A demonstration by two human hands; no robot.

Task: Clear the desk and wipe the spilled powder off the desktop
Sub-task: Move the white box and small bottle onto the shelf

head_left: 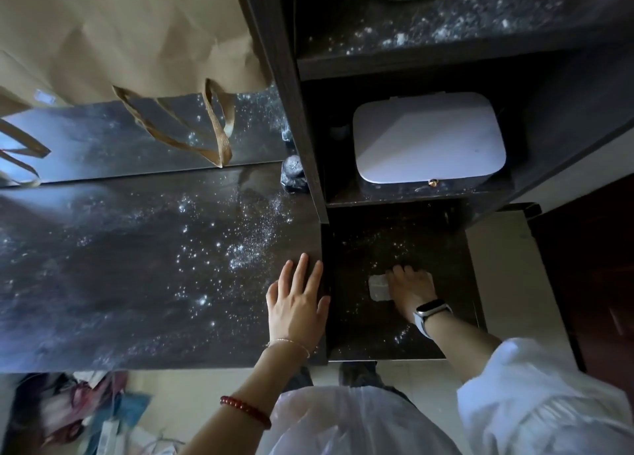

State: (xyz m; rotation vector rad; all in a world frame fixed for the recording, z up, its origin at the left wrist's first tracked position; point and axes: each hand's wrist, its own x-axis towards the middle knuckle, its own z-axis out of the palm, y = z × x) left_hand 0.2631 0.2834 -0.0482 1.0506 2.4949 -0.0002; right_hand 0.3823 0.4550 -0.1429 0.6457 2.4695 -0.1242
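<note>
Left hand [297, 303] flat, fingers spread, resting on dark glossy desktop [103, 283] at right edge. Right hand [410, 288] pressing small white wipe [379, 287] onto lower dark shelf surface [377, 242], fingers curled over wipe. White spilled powder [240, 249] scattered at 11 o'clock from left hand; more on upper shelf. Brown paper bag [120, 36] at 10 o'clock, handles draped on desk. White lidded box [429, 137] in cubby at 12 o'clock from right hand.

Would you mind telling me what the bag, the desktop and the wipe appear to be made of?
Bag: matte brown kraft paper, creased, with woven ribbon handles. Desktop: dark, glossy, probably laminated board, reflecting light under white powder. Wipe under the right hand: pale, thin, likely tissue or wet wipe.
</note>
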